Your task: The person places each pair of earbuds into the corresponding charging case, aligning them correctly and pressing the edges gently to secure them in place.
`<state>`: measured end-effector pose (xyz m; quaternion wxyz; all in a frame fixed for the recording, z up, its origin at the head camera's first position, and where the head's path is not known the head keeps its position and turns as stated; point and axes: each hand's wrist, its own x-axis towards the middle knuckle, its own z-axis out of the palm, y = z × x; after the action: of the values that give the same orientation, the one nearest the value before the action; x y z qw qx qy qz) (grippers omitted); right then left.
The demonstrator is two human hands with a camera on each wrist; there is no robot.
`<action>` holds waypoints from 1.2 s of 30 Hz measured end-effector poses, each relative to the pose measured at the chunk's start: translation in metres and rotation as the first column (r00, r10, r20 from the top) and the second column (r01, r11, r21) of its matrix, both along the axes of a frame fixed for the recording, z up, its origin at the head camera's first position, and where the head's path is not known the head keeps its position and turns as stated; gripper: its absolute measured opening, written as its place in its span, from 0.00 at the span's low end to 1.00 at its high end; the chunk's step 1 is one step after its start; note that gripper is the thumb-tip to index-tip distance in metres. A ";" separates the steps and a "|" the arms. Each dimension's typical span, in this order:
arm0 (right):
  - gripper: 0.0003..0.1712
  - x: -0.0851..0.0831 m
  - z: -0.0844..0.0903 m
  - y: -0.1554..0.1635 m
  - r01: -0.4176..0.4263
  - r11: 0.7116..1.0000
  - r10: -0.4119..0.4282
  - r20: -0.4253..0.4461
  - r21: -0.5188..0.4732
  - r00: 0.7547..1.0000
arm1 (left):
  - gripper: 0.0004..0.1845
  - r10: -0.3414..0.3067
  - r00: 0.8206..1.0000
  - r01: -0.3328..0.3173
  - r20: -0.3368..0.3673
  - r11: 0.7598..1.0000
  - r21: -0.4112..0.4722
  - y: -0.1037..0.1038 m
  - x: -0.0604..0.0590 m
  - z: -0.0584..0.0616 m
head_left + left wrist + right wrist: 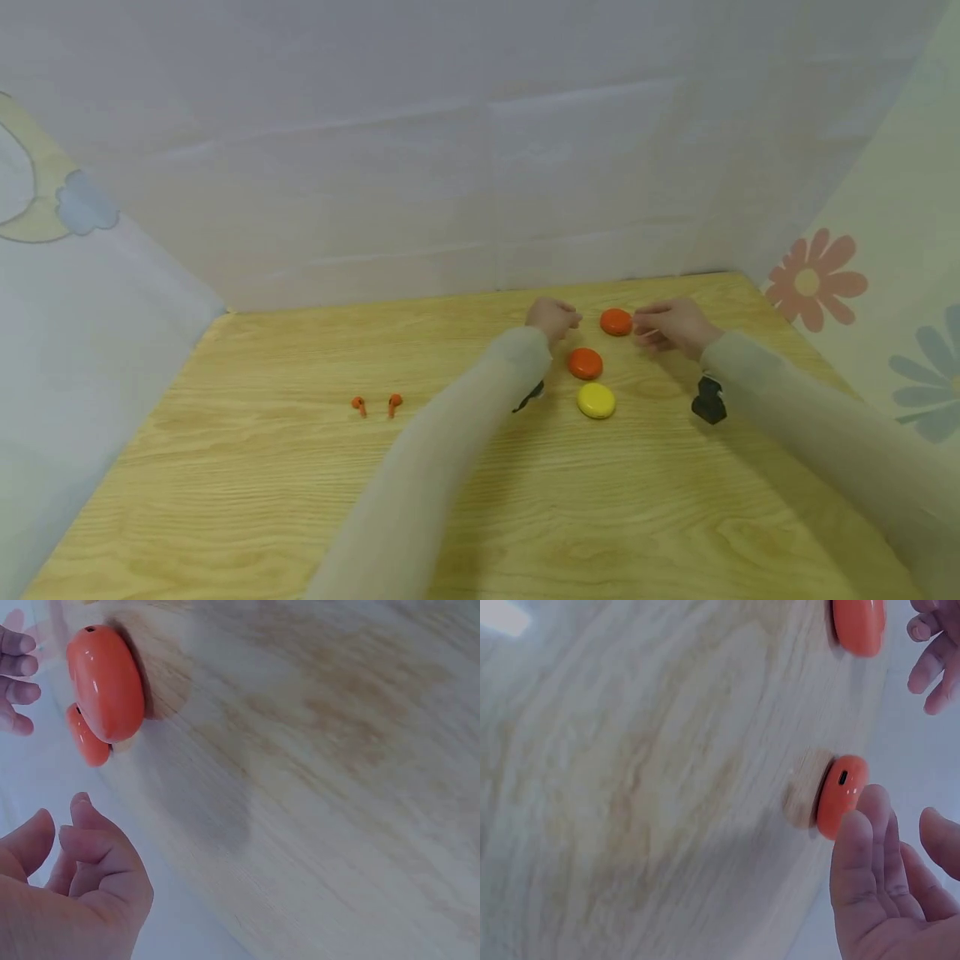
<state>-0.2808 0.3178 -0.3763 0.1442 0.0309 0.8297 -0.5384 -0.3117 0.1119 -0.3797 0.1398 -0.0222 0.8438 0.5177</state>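
Note:
Two orange earbud cases lie on the wooden table: a far one (617, 322) and a nearer one (585, 363). A yellow round case (596, 401) sits just in front of them. My right hand (675, 325) is at the right side of the far orange case, its fingers relaxed and nothing held; in the right wrist view the fingertips (853, 829) overlap that case (840, 796), and contact cannot be told. My left hand (553, 320), left of the far case, has loosely bent fingers and an empty grasp in the left wrist view (86, 877).
Two orange earbuds, one left (359, 406) and one right (394, 405), lie apart on the left half of the table (262, 483). A pale wall covering (360, 183) rises along the back edge, with decorated side panels at left and right.

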 end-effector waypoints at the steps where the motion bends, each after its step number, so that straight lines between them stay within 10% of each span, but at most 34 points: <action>1: 0.32 -0.002 0.000 0.001 -0.003 1.000 0.003 -0.001 0.006 1.000 | 0.13 -0.001 1.000 0.001 0.007 1.000 -0.001 0.002 -0.001 0.000; 13: 0.33 -0.021 -0.004 0.013 -0.025 1.000 0.024 0.093 0.007 0.995 | 0.15 0.064 0.980 -0.107 0.191 0.968 0.226 0.027 -0.020 -0.008; 26: 0.36 -0.034 -0.013 0.017 -0.008 0.999 0.020 0.253 -0.048 0.967 | 0.25 -0.004 0.957 -0.062 0.290 0.974 0.220 0.029 -0.004 0.001; 36: 0.18 -0.031 -0.024 0.017 0.042 0.990 0.003 0.315 -0.135 0.949 | 0.22 0.056 0.904 -0.197 0.423 0.934 0.298 0.041 0.000 -0.005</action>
<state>-0.3116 0.3352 -0.4002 0.2709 0.1142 0.7559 -0.5849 -0.3118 0.1532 -0.3851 0.2800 -0.1613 0.6926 0.6449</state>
